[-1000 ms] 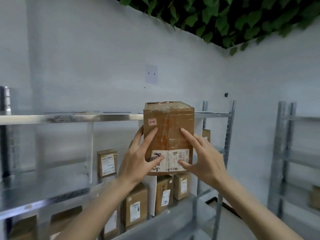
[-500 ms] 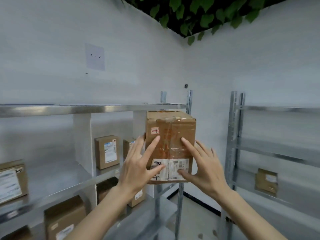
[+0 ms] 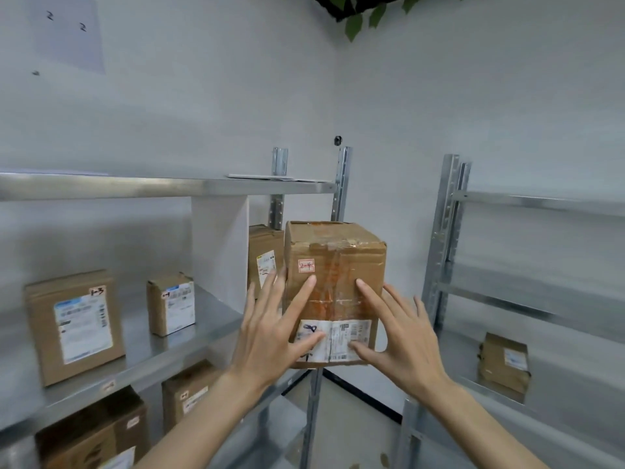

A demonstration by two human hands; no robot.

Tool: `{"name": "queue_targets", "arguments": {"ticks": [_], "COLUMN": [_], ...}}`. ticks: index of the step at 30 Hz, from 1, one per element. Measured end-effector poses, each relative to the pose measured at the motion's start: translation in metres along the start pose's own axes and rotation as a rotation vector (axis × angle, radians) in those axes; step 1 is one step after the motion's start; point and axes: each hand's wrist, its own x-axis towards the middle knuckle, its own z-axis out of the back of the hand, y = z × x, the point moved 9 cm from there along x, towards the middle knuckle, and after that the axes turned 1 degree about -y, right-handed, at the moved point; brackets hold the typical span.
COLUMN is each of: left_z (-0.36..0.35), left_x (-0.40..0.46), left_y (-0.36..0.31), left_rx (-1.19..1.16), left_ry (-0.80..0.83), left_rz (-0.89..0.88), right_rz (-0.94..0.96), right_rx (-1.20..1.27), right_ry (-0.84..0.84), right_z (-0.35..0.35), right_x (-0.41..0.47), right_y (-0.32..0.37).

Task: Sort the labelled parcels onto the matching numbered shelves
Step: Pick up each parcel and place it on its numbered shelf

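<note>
Head view: A person holds a brown cardboard parcel [image 3: 334, 292] up in mid-air between two metal racks, its near face turned to the camera. The left hand [image 3: 274, 333] presses on the parcel's left side with straight, spread fingers, the thumb lying across the white shipping label [image 3: 333, 340] at the bottom of the box. The right hand [image 3: 402, 343] mirrors it on the right side, fingers extended, index finger up the taped front and thumb on the label's lower right corner. Neither grip is curled round the box; both are flat and open, squeezing the parcel between them. A small red-bordered sticker [image 3: 306, 266] near the top left of the front reads "2-4".

To the left, the left rack [image 3: 162, 187] carries several parcels on its middle shelf: a large box marked "1-3" [image 3: 74, 326], a smaller box [image 3: 172, 304] beside it, and another box [image 3: 265, 258] beyond a white divider [image 3: 220, 245], just behind the held parcel. More boxes [image 3: 91, 431] sit on the shelf below. A sheet of paper [image 3: 67, 32] with handwritten "2 2" is stuck on the wall above.

To the right, the right rack [image 3: 541, 203] stands against the adjoining wall, with a single small box [image 3: 504, 367] on one of its shelves. Green leaves [image 3: 358, 18] hang at the top of the corner
</note>
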Motion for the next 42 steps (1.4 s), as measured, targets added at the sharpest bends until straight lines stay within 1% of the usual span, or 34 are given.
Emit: {"name": "queue_targets", "arguments": {"ticks": [6, 9, 13, 18, 24, 29, 37, 42], "left_z": [-0.076, -0.108, -0.146, -0.188, -0.228, -0.264, -0.325, -0.357], "left_x": [0.02, 0.029, 0.033, 0.016, -0.034, -0.084, -0.152, -0.187], "left_y": [0.018, 0.02, 0.006, -0.016, -0.03, -0.029, -0.003, 0.027], "left_rx": [0.06, 0.126, 0.209, 0.324, 0.413, 0.487, 0.52, 0.531], "left_ry": [0.031, 0.049, 0.055, 0.09, 0.137, 0.166, 0.222, 0.253], "left_rz": [0.054, 0.088, 0.163, 0.283, 0.392, 0.42, 0.453, 0.486], "right_rz": [0.057, 0.11, 0.187, 0.31, 0.397, 0.428, 0.47, 0.487], "right_rx": [0.047, 0.099, 0.154, 0.243, 0.34, 0.388, 0.394, 0.433], "right_ry": [0.037, 0.038, 0.04, 0.074, 0.116, 0.177, 0.215, 0.223], "right_z": [-0.06, -0.087, -0.118, -0.157, -0.213, -0.275, -0.369, -0.425], "right_x": [0.036, 0.052, 0.065, 0.063, 0.033, 0.0, -0.043, -0.056], "right_y": [-0.06, -0.092, -0.135, -0.174, -0.19, -0.196, -0.2, -0.193]}}
